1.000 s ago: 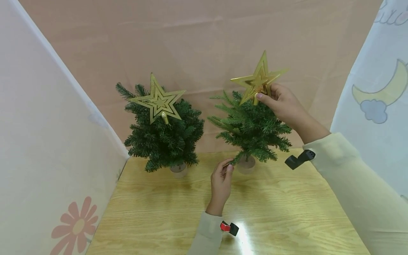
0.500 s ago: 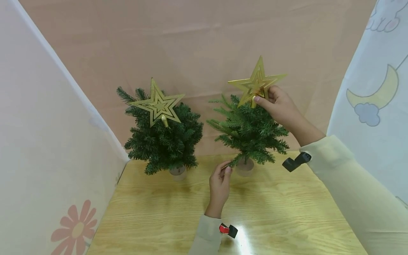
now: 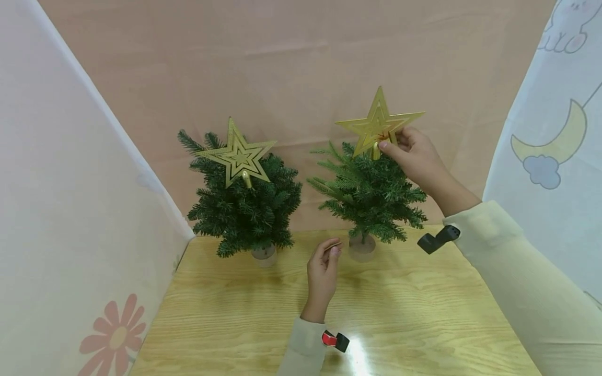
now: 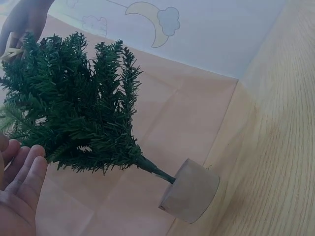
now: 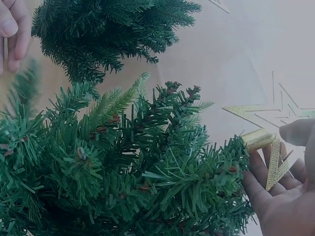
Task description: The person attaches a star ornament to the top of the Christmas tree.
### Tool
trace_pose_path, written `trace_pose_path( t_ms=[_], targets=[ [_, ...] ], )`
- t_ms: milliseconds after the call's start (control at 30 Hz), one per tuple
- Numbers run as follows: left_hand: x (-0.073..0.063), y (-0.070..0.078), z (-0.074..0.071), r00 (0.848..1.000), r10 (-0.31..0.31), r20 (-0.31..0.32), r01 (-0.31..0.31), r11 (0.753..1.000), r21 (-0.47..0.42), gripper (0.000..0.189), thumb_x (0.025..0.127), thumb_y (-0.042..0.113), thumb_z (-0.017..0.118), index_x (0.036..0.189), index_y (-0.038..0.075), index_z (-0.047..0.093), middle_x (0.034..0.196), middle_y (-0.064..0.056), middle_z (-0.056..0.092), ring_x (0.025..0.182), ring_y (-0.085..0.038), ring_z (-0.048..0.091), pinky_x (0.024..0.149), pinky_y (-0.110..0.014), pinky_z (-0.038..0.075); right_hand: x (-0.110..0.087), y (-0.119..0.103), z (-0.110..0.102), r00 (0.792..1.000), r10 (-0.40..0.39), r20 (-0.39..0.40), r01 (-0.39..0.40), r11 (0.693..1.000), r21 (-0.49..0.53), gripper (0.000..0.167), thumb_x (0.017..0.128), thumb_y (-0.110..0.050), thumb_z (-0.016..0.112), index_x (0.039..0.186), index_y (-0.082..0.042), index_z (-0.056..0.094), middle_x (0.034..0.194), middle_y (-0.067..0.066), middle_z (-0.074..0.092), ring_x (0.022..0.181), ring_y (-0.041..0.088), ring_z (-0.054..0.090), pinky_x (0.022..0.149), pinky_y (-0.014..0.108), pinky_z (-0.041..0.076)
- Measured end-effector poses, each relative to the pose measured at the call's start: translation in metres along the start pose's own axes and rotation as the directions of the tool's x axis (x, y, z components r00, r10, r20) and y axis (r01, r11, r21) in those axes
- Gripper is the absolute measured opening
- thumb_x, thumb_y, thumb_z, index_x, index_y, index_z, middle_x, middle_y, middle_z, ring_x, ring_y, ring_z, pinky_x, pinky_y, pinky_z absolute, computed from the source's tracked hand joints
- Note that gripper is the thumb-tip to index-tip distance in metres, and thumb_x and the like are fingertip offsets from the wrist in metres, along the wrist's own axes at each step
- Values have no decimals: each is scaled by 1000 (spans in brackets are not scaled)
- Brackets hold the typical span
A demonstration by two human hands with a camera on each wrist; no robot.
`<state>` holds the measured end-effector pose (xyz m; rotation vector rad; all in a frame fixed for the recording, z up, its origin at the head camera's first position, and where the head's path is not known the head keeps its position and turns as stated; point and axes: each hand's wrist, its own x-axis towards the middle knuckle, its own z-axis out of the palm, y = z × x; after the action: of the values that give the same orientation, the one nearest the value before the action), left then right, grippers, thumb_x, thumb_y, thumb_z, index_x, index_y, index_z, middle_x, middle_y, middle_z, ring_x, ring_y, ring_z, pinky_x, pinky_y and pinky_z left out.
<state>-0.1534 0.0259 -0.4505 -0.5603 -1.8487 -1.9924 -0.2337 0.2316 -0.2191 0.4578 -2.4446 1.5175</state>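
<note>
My right hand (image 3: 416,156) pinches a gold star tree topper (image 3: 378,117) at its lower part, thumb in front. In the right wrist view, the star's socket (image 5: 258,140) sits at the top of the right small Christmas tree (image 3: 371,190). Foliage hides how far the socket goes onto the tip. My left hand (image 3: 322,277) is low in front of that tree, left of its round base (image 3: 362,248). Its fingers (image 4: 29,172) are loosely bent beside the lower branches, holding nothing. A blurred branch (image 5: 24,86) shows near the left hand in the right wrist view.
A second small Christmas tree (image 3: 244,209) stands to the left, with a gold star (image 3: 240,156) leaning at its top. Both trees are on a wooden table (image 3: 263,313) against a pinkish cloth backdrop (image 3: 301,68). White printed cloths (image 3: 94,183) flank both sides.
My left hand has let go of a low branch tip and drawn slightly away. The right hand stays at the treetop, and its star is turned slightly. The head view has shifted a little.
</note>
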Motion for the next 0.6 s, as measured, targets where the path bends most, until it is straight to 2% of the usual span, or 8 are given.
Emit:
trace_pose_path(
  t_ms=[300,467,600],
  targets=[
    [0,-2,-2,1000,10,-16,-10,1000,5,26,102,2,47,125,-4,57,119,-19,61,111,-37,61,94,-30,51,0,1,-2,999,-1,-37,1,1000,5,55,99,-33,57,143,-4,42,138,17,51,127,28,51,106,41,41],
    [0,-2,-4,1000,9,-20,-9,1000,11,26,102,1,47,125,-5,56,119,-17,61,112,-34,61,94,-30,51,1,4,-5,996,-13,-93,14,1000,7,46,99,-33,57,134,-5,50,120,6,59,116,16,57,100,31,46],
    [0,-1,-6,1000,2,-19,-2,1000,17,26,102,2,47,125,-3,57,119,-16,62,112,-28,62,95,-29,50,2,4,-7,990,-14,-142,17,1000,17,40,99,-32,57,128,-5,54,114,1,61,110,11,58,95,25,46]
  ],
)
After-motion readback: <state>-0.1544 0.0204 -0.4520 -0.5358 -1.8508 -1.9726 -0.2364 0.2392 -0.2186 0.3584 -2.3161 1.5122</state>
